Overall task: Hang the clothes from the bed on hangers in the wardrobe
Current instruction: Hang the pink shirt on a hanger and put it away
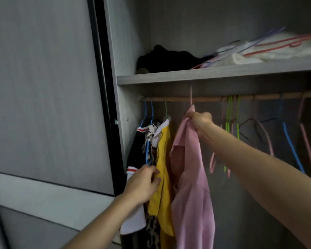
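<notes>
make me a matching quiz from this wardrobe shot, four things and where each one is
1 pink shirt
2 yellow top
3 black bundle
4 empty blue hanger

a on the top shelf
b gripped at its top by the right hand
c gripped at its edge by the left hand
d on the rail, right of the right arm

Pairs: 1-b, 2-c, 3-a, 4-d

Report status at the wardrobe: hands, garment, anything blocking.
Right hand grips pink shirt at its top, hanger hook at the rail. Left hand pinches yellow top beside it. Empty hangers farther along.
</notes>
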A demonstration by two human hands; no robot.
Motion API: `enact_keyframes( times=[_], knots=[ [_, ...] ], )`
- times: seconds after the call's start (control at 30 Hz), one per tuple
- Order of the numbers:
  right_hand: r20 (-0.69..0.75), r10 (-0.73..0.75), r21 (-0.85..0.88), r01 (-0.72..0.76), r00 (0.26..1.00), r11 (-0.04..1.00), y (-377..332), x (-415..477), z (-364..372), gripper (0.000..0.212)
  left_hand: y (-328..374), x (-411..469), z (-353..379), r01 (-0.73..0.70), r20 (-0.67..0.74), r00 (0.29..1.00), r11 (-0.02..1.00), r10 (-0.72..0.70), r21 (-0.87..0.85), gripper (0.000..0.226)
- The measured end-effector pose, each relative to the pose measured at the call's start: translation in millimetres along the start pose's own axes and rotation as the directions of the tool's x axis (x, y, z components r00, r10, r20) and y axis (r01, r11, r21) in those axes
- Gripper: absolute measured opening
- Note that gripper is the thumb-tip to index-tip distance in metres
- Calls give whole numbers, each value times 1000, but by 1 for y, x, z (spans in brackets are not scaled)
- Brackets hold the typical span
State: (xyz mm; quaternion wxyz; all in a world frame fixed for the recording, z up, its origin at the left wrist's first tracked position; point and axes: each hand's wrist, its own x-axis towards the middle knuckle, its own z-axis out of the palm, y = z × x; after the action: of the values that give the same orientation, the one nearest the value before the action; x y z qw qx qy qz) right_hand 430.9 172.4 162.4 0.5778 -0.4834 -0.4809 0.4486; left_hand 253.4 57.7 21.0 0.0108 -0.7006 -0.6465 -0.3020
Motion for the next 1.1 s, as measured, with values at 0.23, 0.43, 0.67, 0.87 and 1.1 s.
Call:
enact_keyframes(
  times=[0.23, 0.43, 0.67, 0.87, 1.1],
  knots=[
    [-58, -30, -107, 24, 998, 994, 20, 78, 53, 34, -25, 17, 7, -101, 105, 989, 995, 103, -17, 28],
    [28, -57, -213, 61, 998, 975, 51, 90, 79, 25, -25, 25, 6, -237, 35, 971, 971, 237, -3, 27],
    [100, -424, -884, 275, 900, 377, 30, 89, 4, 31, 5, 55, 3, -430, -285, 856, 900, 432, 71, 16],
    [93, -445, -984, 15, 891, -177, 12, 66, -65, 40, 42, 83, 24, -482, -248, 835, 870, 492, 103, 23],
    [73, -426, -973, -30, 902, -230, 26, 67, -82, 29, 36, 83, 41, -491, -144, 846, 855, 514, 170, 19]
  ],
)
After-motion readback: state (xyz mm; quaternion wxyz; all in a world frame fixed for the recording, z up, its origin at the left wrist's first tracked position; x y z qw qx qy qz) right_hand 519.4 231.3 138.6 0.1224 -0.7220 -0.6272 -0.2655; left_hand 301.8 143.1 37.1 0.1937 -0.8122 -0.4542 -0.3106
